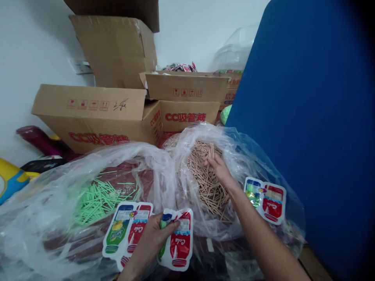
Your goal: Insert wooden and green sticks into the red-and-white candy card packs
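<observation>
My left hand (156, 236) grips a printed twin pouch (180, 249) by its edge, thumb on the front. Its red half reads Cola, and its other half shows green sticks. Under and left of this hand lie more such pouches (117, 230), partly covered by it. My right hand (218, 168) reaches into a clear plastic bag of brown candy straws (208, 191). Its fingers pinch a few brown candy straws that stand upright. Another pouch (274, 205), with green and brown contents, rests on the plastic right of my right forearm.
Green candy straws (95, 201) lie in a second clear bag (158, 164) at the left. Behind the bags stand cardboard boxes (96, 101) with red lettering. A large blue panel (307, 117) borders the right side. A yellow and blue object (14, 179) sits at the left edge.
</observation>
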A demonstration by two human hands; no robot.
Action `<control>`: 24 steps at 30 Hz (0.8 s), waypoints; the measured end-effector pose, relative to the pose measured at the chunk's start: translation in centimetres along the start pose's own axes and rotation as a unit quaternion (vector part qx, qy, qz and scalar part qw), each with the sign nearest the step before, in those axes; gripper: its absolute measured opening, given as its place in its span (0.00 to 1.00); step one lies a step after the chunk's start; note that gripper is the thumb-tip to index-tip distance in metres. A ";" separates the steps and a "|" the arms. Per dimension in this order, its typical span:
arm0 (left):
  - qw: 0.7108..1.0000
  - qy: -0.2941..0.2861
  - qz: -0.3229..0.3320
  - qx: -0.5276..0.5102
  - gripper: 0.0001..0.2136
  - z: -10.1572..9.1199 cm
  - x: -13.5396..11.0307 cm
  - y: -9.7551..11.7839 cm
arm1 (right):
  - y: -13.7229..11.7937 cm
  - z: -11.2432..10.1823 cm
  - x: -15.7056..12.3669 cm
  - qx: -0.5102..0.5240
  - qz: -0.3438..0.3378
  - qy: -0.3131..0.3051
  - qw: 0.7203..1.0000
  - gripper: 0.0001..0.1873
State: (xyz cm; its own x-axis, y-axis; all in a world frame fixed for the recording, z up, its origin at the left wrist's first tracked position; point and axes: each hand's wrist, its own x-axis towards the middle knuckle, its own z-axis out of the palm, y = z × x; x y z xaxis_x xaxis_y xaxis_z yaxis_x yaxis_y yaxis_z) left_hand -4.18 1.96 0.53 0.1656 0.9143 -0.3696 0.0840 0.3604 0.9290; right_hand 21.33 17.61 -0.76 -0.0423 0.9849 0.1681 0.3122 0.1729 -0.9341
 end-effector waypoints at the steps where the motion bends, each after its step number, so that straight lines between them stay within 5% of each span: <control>1: 1.000 -0.003 -0.003 -0.002 0.14 0.0 0.0 0.0 | 0.2 0.2 -1.6 0.046 0.007 0.012 0.999 0.20; 4: 1.000 -0.013 -0.011 -0.007 0.14 0.0 0.0 -0.1 | 1.1 1.1 -6.3 0.104 0.028 0.025 0.994 0.17; 9: 1.000 -0.022 -0.009 -0.017 0.14 0.7 0.1 -0.4 | 3.6 2.6 -11.3 0.035 0.058 0.059 0.996 0.13; 17: 1.000 -0.017 -0.015 -0.014 0.13 1.0 0.1 -0.5 | 3.8 2.6 -11.8 0.122 0.049 0.069 0.989 0.11; 24: 0.999 -0.028 -0.014 -0.031 0.12 1.2 0.1 -0.4 | 4.5 2.7 -12.0 0.056 0.067 0.057 0.995 0.14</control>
State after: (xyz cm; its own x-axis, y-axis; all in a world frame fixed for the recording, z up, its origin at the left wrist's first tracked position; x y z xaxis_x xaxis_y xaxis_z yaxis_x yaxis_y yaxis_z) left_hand -2.97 1.69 0.13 0.2196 0.8924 -0.3943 0.0288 0.3980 0.9169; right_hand 20.71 6.59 -7.81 0.1021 0.9924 0.0690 0.2006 0.0474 -0.9785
